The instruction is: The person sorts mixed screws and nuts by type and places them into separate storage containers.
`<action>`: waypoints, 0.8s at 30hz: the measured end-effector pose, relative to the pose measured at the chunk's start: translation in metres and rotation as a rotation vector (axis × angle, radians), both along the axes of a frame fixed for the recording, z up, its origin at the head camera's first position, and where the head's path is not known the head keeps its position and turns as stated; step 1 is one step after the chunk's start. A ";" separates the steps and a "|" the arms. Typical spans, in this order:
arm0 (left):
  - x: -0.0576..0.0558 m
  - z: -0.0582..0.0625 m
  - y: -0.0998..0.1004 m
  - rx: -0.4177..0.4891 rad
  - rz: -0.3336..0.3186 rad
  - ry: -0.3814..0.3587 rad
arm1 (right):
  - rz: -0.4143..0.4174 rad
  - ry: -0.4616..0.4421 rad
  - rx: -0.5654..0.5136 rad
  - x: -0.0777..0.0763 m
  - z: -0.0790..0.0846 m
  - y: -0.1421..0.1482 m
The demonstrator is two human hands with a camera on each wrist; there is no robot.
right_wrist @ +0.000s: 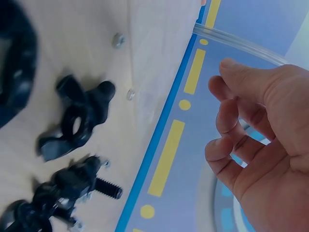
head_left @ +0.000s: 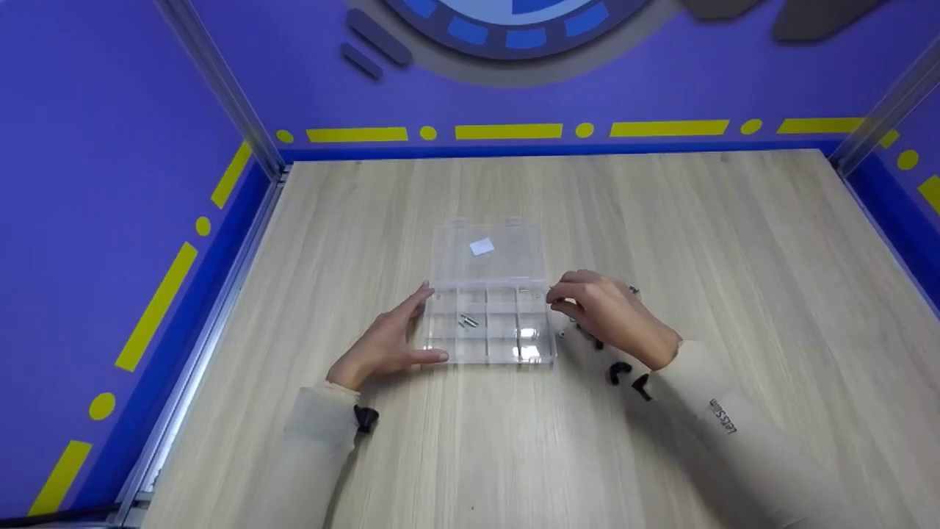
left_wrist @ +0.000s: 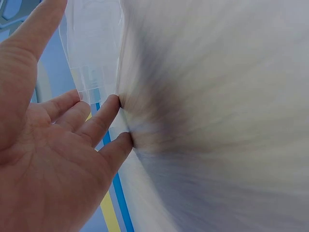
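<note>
A clear divided plastic box [head_left: 502,347] lies on the table with its transparent lid [head_left: 452,257] swung back. Several silvery screws [head_left: 468,322] sit in one left-hand compartment. My left hand [head_left: 389,342] spans the box's left side, thumb at the front edge, fingers along the side and back; in the left wrist view its fingers [left_wrist: 99,121] look extended. Over the back right corner hovers my right hand [head_left: 606,308], thumb and index together. The right wrist view shows this hand [right_wrist: 260,145] with curled fingers; whether something small is between the fingertips cannot be seen.
Right of the box lie black winged knobs [head_left: 619,371], one with a threaded stud [right_wrist: 108,188], partly under my right forearm. Small metal pieces [right_wrist: 118,40] are scattered beside them. A white label [head_left: 482,246] shows at the lid. Blue-purple panels [head_left: 470,103] border the wooden table [head_left: 352,220].
</note>
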State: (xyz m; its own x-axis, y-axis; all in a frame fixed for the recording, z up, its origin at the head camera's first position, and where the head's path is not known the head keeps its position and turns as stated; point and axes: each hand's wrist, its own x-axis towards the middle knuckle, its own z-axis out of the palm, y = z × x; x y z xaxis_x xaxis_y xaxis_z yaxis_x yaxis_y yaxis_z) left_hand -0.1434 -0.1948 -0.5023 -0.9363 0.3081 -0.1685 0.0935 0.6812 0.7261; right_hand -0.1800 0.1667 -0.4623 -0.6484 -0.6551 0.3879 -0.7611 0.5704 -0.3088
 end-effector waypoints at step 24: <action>0.000 -0.002 -0.003 0.022 -0.012 0.021 | 0.087 -0.014 0.093 -0.001 0.017 -0.050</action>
